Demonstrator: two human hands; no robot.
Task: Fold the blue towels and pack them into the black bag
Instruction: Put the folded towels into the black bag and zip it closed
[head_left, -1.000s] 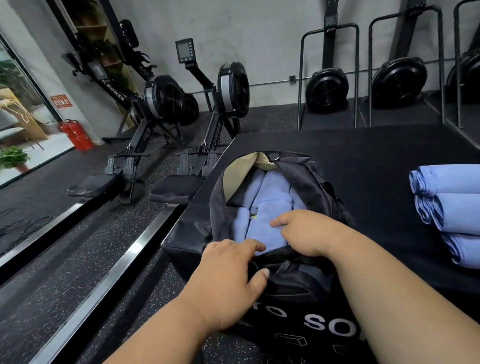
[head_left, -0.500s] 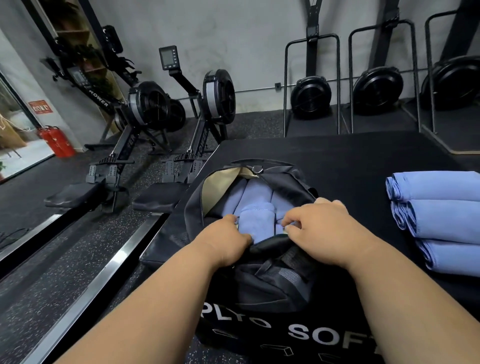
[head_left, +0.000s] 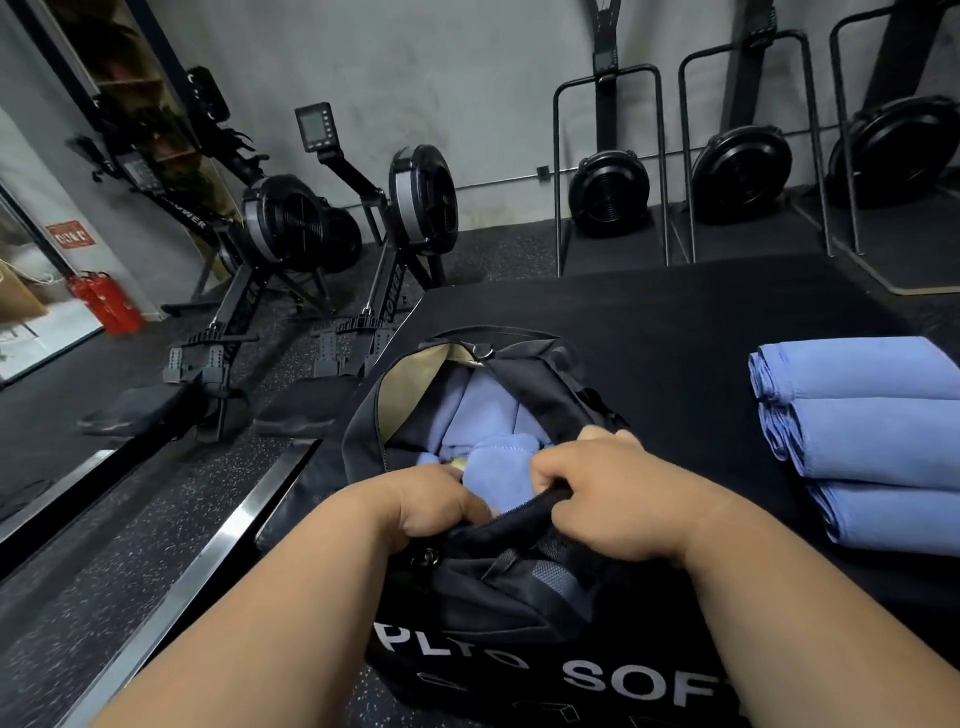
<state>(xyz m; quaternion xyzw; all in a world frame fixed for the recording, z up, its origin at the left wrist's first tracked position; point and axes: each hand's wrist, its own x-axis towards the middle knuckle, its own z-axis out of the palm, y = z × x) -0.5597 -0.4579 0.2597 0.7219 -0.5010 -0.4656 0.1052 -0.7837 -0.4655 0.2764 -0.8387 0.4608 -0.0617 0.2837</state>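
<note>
Black padding covers the platform (head_left: 649, 322) at frame centre, where the black bag (head_left: 498, 587) lies open with blue towels (head_left: 498, 467) packed inside. Both hands curl at its near rim: left hand (head_left: 431, 499) pinching the edge, right hand (head_left: 608, 488) gripping it. Three folded towels (head_left: 862, 441) sit stacked at right. Rowing machines (head_left: 332, 234) stand at upper left.

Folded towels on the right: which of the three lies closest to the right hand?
The nearest towel, lowest of the three in the view. It lies just beside the right hand; the other two lie farther back on the mat.
</note>
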